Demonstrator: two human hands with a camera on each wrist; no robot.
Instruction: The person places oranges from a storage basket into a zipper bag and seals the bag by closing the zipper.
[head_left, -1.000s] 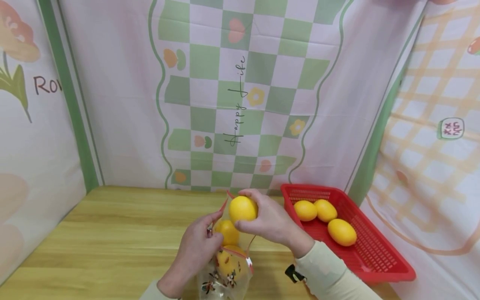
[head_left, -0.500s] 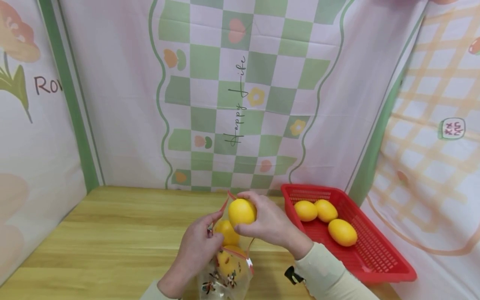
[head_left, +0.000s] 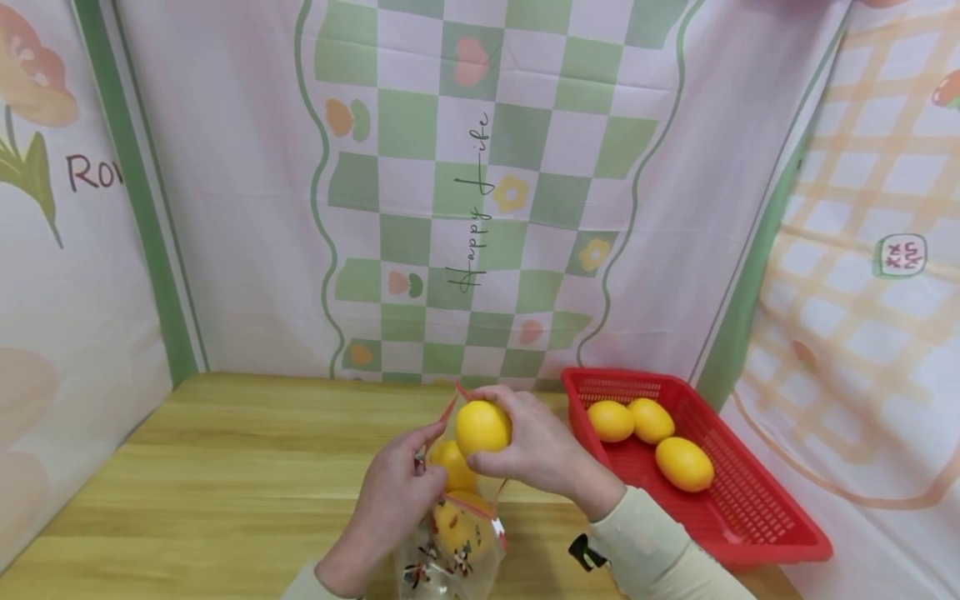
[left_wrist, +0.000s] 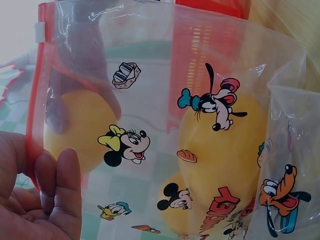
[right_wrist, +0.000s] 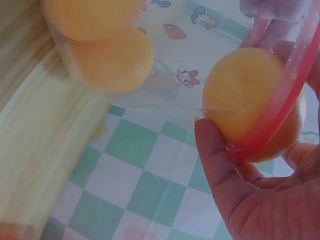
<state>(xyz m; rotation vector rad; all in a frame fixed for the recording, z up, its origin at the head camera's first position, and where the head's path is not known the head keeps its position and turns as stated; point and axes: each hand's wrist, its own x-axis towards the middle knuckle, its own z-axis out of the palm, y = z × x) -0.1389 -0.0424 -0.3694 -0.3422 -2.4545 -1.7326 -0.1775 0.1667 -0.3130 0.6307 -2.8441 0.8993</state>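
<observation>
My left hand (head_left: 401, 492) pinches the red zip edge of a clear zip bag (left_wrist: 145, 105) printed with cartoon figures. Its mouth gapes towards my right hand (head_left: 543, 446), which grips a yellow lemon (head_left: 483, 427) between thumb and fingers. In the right wrist view, the red rim crosses in front of this lemon (right_wrist: 245, 95), so it is partly within the mouth. Two more lemons lie inside the bag, one (right_wrist: 112, 60) pressed against the other (right_wrist: 92, 17). Part of the right hand shows only dimly through the plastic in the left wrist view.
A red plastic basket (head_left: 757, 492) with perforated sides stands to the right, holding three lemons (head_left: 684, 465). The wooden table (head_left: 247, 483) meets a printed cloth backdrop (head_left: 480, 208) behind. Cloth also hangs at both sides.
My right hand has moved slightly down and left with the lemon, towards the bag's mouth. The left hand and the basket stay nearly still.
</observation>
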